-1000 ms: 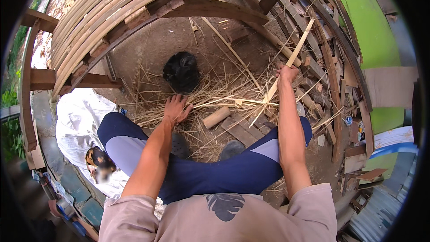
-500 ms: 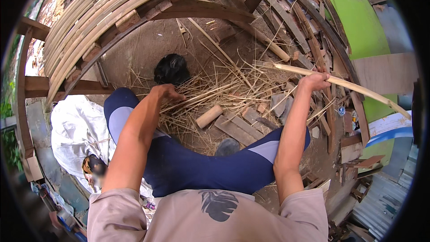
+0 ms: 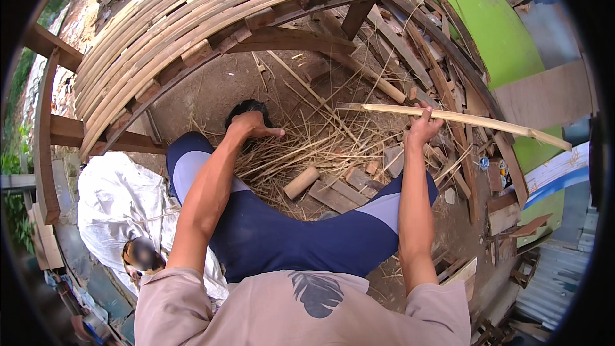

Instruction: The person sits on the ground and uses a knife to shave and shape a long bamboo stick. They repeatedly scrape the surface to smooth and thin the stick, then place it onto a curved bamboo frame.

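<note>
A long pale bamboo slat (image 3: 487,118) runs through my right hand (image 3: 424,129), whose fingers are closed around it. The slat extends from above the scrap pile out to the right side and bends slightly there. My left hand (image 3: 255,125) reaches forward over a black bundle (image 3: 246,109), perhaps a plastic bag, and partly covers it. The thumb of that hand is stretched out to the right, and nothing shows in its grasp; its other fingers are partly hidden. Below both hands lies a pile of thin bamboo shavings (image 3: 301,150).
A slatted bamboo frame (image 3: 192,45) curves across the upper left. A short round wooden piece (image 3: 301,182) and flat boards (image 3: 336,197) lie between my legs. White sacking (image 3: 115,198) is at my left. Loose timber (image 3: 435,70) leans by a green panel (image 3: 493,38).
My left hand has moved forward from the edge of the shavings to the black bundle. My right hand has shifted left, with the bamboo slat lying a little flatter. The view has tilted slightly.
</note>
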Demonstrator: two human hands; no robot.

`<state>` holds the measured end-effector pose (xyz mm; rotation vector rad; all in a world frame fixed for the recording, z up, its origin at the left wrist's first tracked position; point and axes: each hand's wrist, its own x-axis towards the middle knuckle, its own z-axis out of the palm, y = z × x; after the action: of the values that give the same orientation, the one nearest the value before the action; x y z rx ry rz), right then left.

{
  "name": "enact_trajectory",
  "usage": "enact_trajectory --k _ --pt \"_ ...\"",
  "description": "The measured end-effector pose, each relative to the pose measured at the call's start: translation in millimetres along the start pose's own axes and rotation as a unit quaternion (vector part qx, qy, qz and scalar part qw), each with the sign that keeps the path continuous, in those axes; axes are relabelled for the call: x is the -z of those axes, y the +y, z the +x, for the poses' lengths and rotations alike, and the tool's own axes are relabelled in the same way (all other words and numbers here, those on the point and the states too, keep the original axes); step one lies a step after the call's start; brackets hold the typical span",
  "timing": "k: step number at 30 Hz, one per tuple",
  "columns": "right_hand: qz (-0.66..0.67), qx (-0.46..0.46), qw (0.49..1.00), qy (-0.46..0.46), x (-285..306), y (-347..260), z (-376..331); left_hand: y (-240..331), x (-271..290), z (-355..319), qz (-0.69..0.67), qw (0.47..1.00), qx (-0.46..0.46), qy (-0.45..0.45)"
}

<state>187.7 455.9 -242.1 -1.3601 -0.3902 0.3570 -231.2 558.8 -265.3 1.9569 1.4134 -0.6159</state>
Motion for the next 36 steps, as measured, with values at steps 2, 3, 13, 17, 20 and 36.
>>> enact_trajectory --k 2,3,13,17,20,36 --pt "-0.069 0.045 0.995 -0.053 -0.9 12.0 -1.9 8.5 -4.5 4.6 -0.048 0.991 -0.042 0.117" --pt "-0.096 0.062 0.990 -0.080 -3.0 14.7 -5.7 8.7 -12.1 11.4 -0.081 0.980 -0.059 0.174" --pt "-0.328 0.137 0.911 -0.210 -15.4 9.8 -30.8 42.5 65.5 -64.3 -0.043 0.664 -0.251 0.703" --pt "-0.332 0.189 0.897 -0.225 -39.1 -4.9 -40.7 28.0 126.0 -104.2 0.052 0.629 -0.061 0.773" --pt "-0.270 0.258 0.895 -0.244 -62.2 -25.9 -48.5 1.6 139.2 -107.4 0.074 0.672 -0.020 0.737" --pt "-0.284 0.395 0.835 -0.257 -77.1 -51.5 -6.7 52.3 62.8 -100.1 0.126 0.750 -0.187 0.622"
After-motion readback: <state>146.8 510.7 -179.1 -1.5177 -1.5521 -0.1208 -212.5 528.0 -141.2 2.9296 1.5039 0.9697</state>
